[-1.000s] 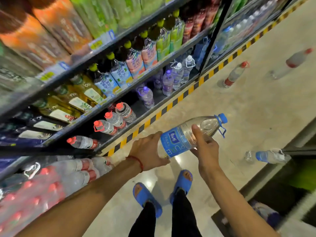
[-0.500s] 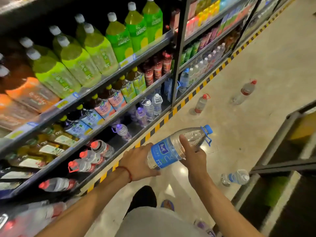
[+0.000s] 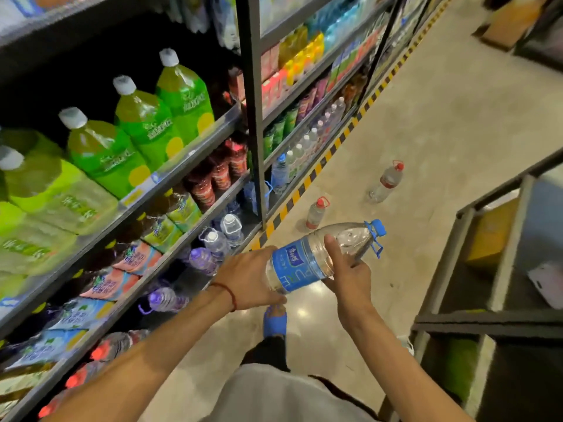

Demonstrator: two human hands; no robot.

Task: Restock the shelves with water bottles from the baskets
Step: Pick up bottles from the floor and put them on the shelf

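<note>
I hold a large clear water bottle (image 3: 316, 257) with a blue label, blue cap and blue carry loop, tilted with its cap to the upper right, above the aisle floor. My left hand (image 3: 246, 278) grips its base end from the left. My right hand (image 3: 347, 275) grips it near the shoulder, thumb up across the clear plastic. The bottom shelf (image 3: 195, 287) on the left carries purple-capped and white-capped water bottles (image 3: 213, 248). Two red-capped water bottles stand on the floor, one near the shelf (image 3: 316, 213) and one farther out (image 3: 385, 182).
Tall shelves on the left carry green tea bottles (image 3: 143, 129), dark drink bottles and red-capped bottles. A yellow-black stripe (image 3: 307, 184) runs along the shelf foot. A dark metal rack (image 3: 475, 269) stands on the right. My blue sandal (image 3: 274, 322) shows below the bottle.
The view has risen and turned down the aisle. Both hands keep their hold on the blue-label bottle, which stays tilted the same way. The floor bottle at the right went out of view.
</note>
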